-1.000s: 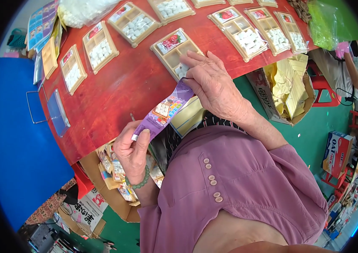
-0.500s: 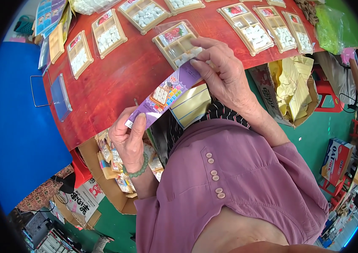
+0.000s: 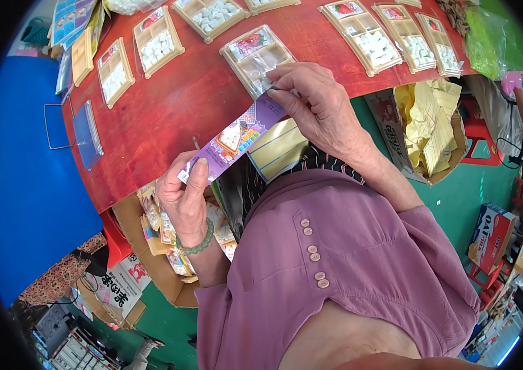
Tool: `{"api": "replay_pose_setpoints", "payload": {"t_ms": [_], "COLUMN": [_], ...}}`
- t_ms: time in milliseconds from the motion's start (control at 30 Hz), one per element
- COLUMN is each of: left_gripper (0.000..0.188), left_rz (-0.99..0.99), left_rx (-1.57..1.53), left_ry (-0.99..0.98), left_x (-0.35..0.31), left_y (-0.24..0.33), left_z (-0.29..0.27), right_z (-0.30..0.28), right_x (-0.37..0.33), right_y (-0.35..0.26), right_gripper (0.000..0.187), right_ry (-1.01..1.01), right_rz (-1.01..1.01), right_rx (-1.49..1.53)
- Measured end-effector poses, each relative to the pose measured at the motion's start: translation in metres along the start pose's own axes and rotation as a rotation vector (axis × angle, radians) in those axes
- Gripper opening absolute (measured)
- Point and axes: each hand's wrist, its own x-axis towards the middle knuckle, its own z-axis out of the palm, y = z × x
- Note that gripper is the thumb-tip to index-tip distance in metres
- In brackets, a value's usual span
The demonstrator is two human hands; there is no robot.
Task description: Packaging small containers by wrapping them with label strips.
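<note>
Pinch: left hand point(image 3: 184, 196) and right hand point(image 3: 324, 110) both have thumb and fingers closed on a long, glossy purple printed strip point(image 3: 237, 137), one at each end.
Red table: from where I stand, a broad table with a worn red top point(image 3: 175, 120) curves around in front of the person, who wears a mauve blouse point(image 3: 360, 259).
Brown box: an open cardboard box point(image 3: 144, 271), below the left forearm, holds a jumble of packs.
Cream tray: one rectangular, compartmented tray point(image 3: 258, 54) with a strawberry picture lies on the table just beyond the right fingers; I can't tell if they touch it.
Other trays: more of that kind stand to both sides, like the narrow one point(image 3: 115, 77) at left.
Purple strip: it slants between the hands, in front of the table edge, its lower end at the left thumb.
Green bracelet: a ring of round green beads point(image 3: 197, 245) circles the left wrist.
White pieces: small blocky lumps point(image 3: 210, 17) fill some tray compartments.
</note>
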Motion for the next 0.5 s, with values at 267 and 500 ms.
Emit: {"api": "replay_pose_setpoints", "payload": {"t_ms": [267,500], "left_gripper": [0.019,0.019], "left_rz": [0.01,0.014], "left_rx": [-0.025,-0.034], "left_ry": [0.003,-0.016], "left_x": [-0.001,-0.002], "left_y": [-0.004,-0.002], "left_z": [-0.005,-0.009], "right_z": [0.005,0.005], "right_x": [0.003,0.001], "right_y": [-0.002,-0.012], "right_gripper": [0.011,0.01], "right_ry": [-0.03,-0.083], "right_rz": [-0.006,0.032], "right_rx": [0.0,-0.134]}}
